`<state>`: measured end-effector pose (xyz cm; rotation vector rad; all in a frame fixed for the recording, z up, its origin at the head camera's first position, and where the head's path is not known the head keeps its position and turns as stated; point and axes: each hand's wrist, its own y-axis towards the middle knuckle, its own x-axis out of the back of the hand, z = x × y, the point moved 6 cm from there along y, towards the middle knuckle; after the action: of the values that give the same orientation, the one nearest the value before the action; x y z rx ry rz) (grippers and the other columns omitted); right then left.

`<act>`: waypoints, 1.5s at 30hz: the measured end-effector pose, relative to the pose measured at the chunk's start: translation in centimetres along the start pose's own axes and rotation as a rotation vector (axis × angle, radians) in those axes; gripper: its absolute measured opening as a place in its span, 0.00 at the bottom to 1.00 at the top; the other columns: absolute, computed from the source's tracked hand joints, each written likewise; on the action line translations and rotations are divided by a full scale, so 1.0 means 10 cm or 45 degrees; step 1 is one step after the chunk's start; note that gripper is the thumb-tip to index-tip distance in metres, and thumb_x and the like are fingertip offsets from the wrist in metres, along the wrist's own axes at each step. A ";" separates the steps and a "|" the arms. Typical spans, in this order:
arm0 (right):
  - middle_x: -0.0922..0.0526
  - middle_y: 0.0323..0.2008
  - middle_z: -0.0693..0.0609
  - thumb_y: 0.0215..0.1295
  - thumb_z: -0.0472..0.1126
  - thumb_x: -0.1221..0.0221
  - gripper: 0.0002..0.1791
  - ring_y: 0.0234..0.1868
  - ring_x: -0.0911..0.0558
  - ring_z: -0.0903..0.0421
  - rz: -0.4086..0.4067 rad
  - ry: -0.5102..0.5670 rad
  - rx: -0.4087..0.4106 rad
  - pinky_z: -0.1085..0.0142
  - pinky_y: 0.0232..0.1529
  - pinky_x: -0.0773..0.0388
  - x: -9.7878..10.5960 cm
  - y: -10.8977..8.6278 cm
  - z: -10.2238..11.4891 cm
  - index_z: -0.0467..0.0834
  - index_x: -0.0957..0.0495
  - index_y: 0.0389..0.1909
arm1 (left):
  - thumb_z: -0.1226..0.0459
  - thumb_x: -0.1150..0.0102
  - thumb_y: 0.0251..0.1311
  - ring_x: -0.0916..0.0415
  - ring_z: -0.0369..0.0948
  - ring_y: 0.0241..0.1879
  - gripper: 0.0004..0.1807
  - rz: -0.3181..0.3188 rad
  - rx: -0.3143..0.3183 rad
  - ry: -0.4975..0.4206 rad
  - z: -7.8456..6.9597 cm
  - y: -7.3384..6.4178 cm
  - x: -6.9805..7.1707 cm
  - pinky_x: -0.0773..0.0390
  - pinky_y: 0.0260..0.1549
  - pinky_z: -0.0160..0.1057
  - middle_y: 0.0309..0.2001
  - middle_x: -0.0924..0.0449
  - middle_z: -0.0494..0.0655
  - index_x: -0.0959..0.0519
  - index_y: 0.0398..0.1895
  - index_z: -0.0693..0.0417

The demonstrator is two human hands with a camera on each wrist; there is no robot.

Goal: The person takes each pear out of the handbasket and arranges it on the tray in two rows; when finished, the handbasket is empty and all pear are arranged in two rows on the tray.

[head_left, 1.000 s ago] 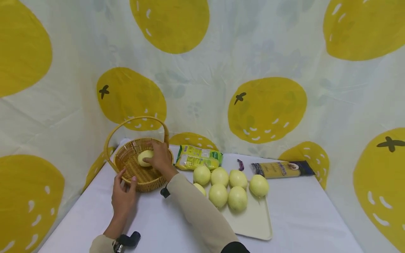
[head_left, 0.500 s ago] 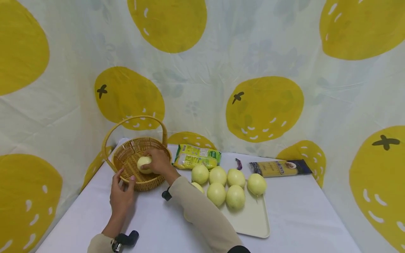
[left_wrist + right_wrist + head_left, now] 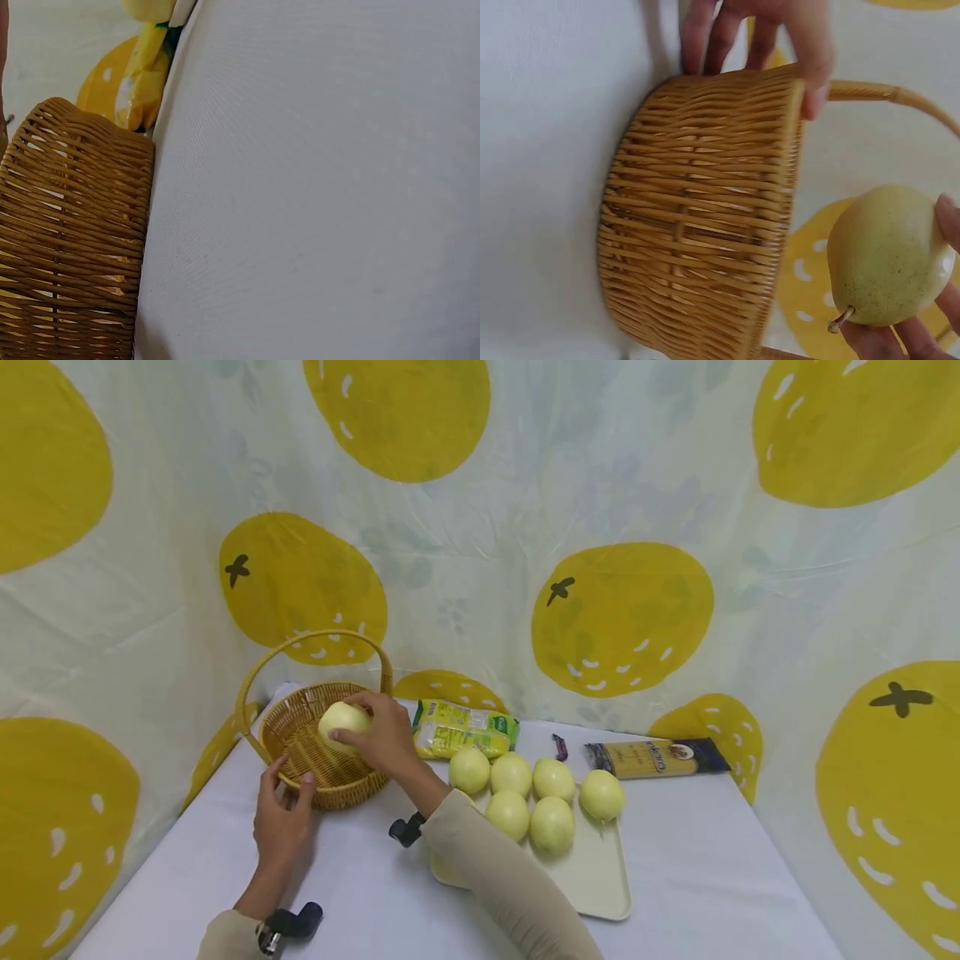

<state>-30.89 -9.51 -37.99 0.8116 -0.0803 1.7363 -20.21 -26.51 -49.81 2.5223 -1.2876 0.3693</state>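
My right hand [image 3: 390, 735] holds a pale yellow pear [image 3: 343, 725] between thumb and fingers, above the wicker basket [image 3: 348, 795]. In the right wrist view the pear [image 3: 889, 259] hangs clear of the rim, its short stem showing. My left hand [image 3: 281, 822] grips the near left side of the basket; its thumb lies over the rim and its fingers press the outer wall. The basket stands upright, its arched handle raised and no other pear visible inside. Only the woven wall [image 3: 71, 247] appears in the left wrist view.
Several pears [image 3: 552, 825] sit on a cream tray [image 3: 600, 885], partly behind my right sleeve [image 3: 510, 877]. Behind them lie a yellow-green packet [image 3: 465, 731], a small purple wrapper [image 3: 560, 747] and a pasta packet [image 3: 658, 758]. A fruit-print curtain [image 3: 465, 602] hangs behind the table.
My right hand has lifted the pear from low inside the basket to above its rim. The left hand stays on the basket. The head view has shifted slightly.
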 end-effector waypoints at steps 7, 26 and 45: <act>0.14 0.54 0.56 0.58 0.52 0.21 0.28 0.51 0.19 0.59 -0.117 0.143 -0.036 0.71 0.41 0.17 0.38 -0.24 0.07 0.54 0.15 0.59 | 0.45 0.47 0.79 0.48 0.60 0.84 0.36 0.014 -0.021 0.009 -0.01 0.02 0.01 0.36 0.78 0.67 0.85 0.48 0.55 0.43 0.84 0.41; 0.16 0.57 0.59 0.58 0.54 0.21 0.26 0.54 0.17 0.56 -0.220 0.196 -0.136 0.65 0.42 0.13 1.01 -0.92 -0.13 0.56 0.16 0.57 | 0.44 0.47 0.79 0.47 0.63 0.83 0.36 0.018 0.017 0.015 -0.01 0.01 0.05 0.36 0.78 0.67 0.86 0.50 0.57 0.44 0.85 0.37; 0.16 0.55 0.57 0.59 0.52 0.21 0.25 0.54 0.18 0.54 -0.388 0.008 -0.411 0.61 0.47 0.12 1.95 -1.78 -0.82 0.54 0.18 0.55 | 0.43 0.48 0.79 0.45 0.65 0.82 0.37 0.024 0.031 -0.003 0.00 0.01 0.02 0.36 0.77 0.67 0.86 0.51 0.57 0.45 0.85 0.36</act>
<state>-21.21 16.32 -39.59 0.5487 -0.2158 1.3921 -20.18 -26.71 -49.74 2.5332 -1.3165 0.3882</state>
